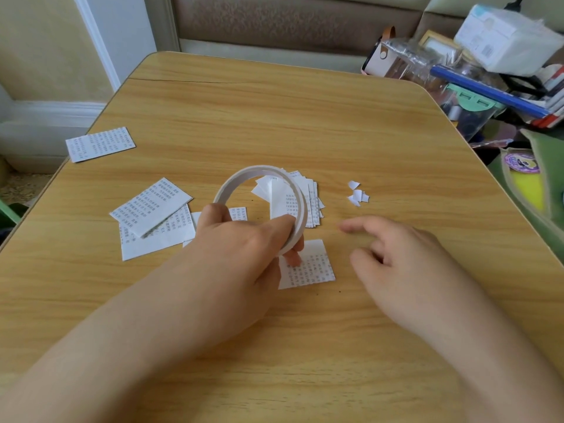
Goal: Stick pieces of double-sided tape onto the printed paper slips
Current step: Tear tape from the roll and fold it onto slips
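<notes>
White tape roll stands upright in my left hand, gripped above one printed slip, presumably to pull off a piece; my right hand hovers beside, loosely curled, empty.

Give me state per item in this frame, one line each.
tape roll: held upright off the table
left hand: grips the roll
right hand: hovering, holds nothing
slip by the hands: flat, print up
stack of slips: fanned, behind the roll
far slip: flat, alone
torn scraps: loose on table
</notes>
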